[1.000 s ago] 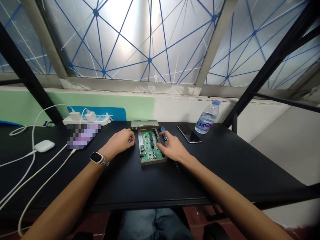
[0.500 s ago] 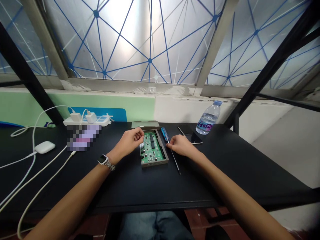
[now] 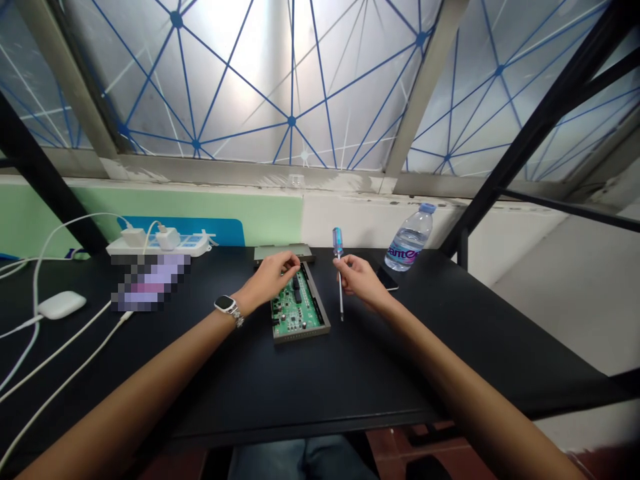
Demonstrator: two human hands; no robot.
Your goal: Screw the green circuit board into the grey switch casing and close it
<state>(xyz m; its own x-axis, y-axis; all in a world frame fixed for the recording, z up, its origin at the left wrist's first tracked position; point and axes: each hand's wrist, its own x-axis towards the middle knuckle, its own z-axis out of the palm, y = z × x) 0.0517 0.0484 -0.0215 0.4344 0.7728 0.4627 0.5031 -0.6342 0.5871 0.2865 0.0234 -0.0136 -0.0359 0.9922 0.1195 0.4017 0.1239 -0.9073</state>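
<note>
My R hand (image 3: 361, 279) pinches the screwdriver (image 3: 338, 239) w/ thumb & fingers on the shaft, just below the blue hdl.; hdl. up, tip down, approx. vert., R of the open-top metal enclosure (image 3: 303, 335) & apart from it. Tip contact w/ the surface (image 3: 300, 387): cannot tell. The enclosure lies approx. mid-width on the surface, nearer its far edge than its near edge, w/ the green PCB (image 3: 300, 313) exposed inside. My L hand (image 3: 273, 275) is over the enclosure's far L corner, fingers curled, thumb & index tips drawn together; cannot tell if a small part is btwn them. Metal plate (image 3: 283, 253): behind the enclosure, at the surface's far edge. Smartphone (image 3: 387, 279): partly hidden by my R hand. Water bottle (image 3: 409, 240): nr. the far R corner. Power strip (image 3: 196, 247): along the far edge, L side.
</note>
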